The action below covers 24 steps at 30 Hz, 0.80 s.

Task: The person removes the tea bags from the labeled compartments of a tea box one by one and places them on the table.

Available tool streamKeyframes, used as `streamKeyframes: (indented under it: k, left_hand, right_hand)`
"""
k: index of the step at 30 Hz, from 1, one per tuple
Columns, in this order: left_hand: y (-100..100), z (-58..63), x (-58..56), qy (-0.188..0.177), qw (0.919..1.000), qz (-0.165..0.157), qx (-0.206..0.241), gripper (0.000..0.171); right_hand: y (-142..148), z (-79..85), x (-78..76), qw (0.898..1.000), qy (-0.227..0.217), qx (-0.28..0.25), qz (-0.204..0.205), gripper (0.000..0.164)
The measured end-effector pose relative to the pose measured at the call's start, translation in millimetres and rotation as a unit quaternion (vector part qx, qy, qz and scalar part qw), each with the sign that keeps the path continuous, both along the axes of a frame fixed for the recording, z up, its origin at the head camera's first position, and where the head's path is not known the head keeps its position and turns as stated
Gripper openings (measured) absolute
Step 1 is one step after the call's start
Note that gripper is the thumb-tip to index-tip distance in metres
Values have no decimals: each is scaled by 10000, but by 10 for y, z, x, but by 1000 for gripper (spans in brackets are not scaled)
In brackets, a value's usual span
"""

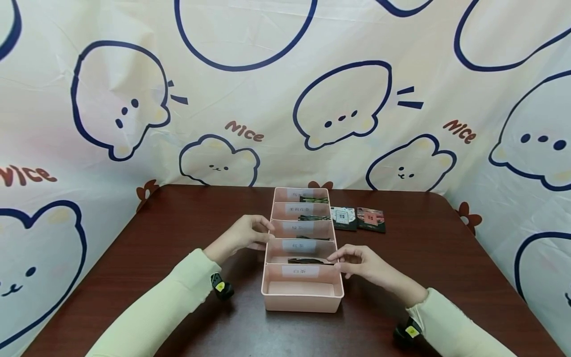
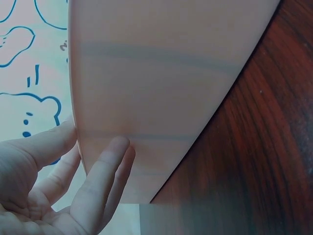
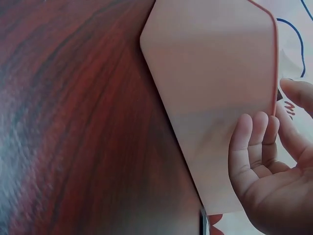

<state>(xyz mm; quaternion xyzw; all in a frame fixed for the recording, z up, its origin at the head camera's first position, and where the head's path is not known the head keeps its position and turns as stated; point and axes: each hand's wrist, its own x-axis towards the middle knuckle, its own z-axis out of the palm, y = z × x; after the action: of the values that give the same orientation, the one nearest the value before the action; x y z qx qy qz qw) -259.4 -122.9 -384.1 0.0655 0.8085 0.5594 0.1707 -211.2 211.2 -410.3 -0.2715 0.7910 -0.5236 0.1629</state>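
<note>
A long pink divided box [image 1: 303,303] stands on the table, its compartments labelled on paper strips. My left hand [image 1: 253,233] holds the box's left rim, with two fingers [image 2: 100,186] lying along the outer wall. My right hand [image 1: 360,262] is at the right rim, near the second compartment from the front. There its thumb and index finger pinch the right end of a dark tea packet [image 1: 305,261]. The other fingers [image 3: 241,142] rest against the outer wall. More tea packets [image 1: 314,217] lie in the compartments farther back.
Two flat square packets, one teal and white [image 1: 343,218], one red and black [image 1: 371,219], lie right of the box's far half. The dark wooden table [image 1: 187,218] meets a cartoon-printed cloth [image 1: 276,99] at its back and sides.
</note>
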Motion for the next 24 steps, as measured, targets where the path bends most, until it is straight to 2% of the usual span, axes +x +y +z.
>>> streamKeyframes:
  k: [6,11,18,24]
  left_hand:
    - [-10,-8,-5,17,10000,-21,43,23]
    - [-13,-23,-11,18,10000,-19,22,23]
    - [-19,-15,-11,-11,9999,-80,122,23]
    - [-17,-16,-9,-21,9999,-62,125,23]
  right_hand:
    - [-28,4,10,9998,118,-7,141,28]
    - [-39,26,18,9991,305,195,215,27]
    - [-82,70,13,9966,558,612,55,23]
    - [-116,91,22,9950,710,697,-127,19]
